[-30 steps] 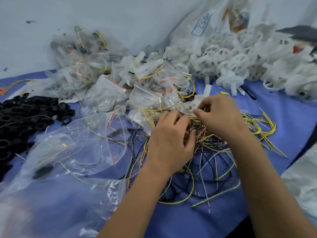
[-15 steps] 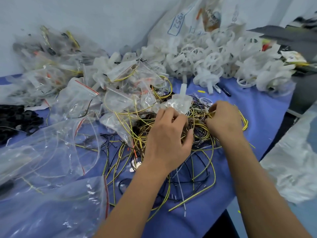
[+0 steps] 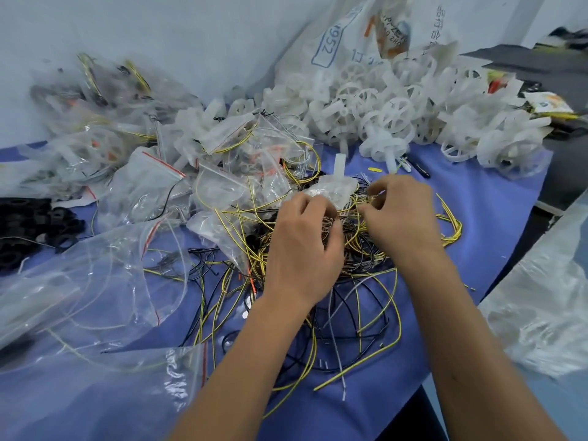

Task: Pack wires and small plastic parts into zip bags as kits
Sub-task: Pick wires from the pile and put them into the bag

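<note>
Nearest, loose zip bags (image 3: 95, 281) lie left of the wire tangle (image 3: 350, 313) on the blue tabletop (image 3: 477, 249). Over the tangle, the left hand (image 3: 302, 249) curls into wires; the right hand (image 3: 401, 214) pinches strands. Beyond the tangle are filled kit bags (image 3: 222, 186), then white plastic parts (image 3: 397, 113).

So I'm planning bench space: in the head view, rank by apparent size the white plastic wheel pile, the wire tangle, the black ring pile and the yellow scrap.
1. white plastic wheel pile and wire tangle: similar spread; the tangle sits nearer, so unranked.
3. black ring pile, cut by the frame edge.
4. yellow scrap.
</note>
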Demonstrator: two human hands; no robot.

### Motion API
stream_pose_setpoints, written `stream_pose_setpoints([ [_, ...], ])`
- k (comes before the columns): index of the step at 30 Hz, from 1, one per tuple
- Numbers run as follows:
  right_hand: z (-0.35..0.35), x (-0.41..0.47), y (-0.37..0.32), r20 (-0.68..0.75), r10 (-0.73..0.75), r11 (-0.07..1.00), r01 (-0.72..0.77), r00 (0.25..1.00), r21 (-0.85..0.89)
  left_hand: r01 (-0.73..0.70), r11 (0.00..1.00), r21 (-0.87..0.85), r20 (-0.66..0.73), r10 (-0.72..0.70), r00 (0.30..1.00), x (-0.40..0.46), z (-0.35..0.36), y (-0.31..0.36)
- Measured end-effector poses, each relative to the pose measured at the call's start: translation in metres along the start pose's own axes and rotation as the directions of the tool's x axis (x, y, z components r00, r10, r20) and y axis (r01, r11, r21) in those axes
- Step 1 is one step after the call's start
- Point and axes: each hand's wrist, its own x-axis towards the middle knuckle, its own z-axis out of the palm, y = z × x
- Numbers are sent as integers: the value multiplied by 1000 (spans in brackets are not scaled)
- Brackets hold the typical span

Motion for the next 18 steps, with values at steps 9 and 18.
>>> stream_pose_setpoints([
  [9, -46, -10, -59, 118, -341, 939, 345, 933, -13, 74, 915, -396, 135, -22, 991, 15, -11, -12],
  [18, -21, 6, -113, 109, -385, 824, 287, 917, 489, 251, 758, -603, 104, -237, 966, 18, -69, -42],
])
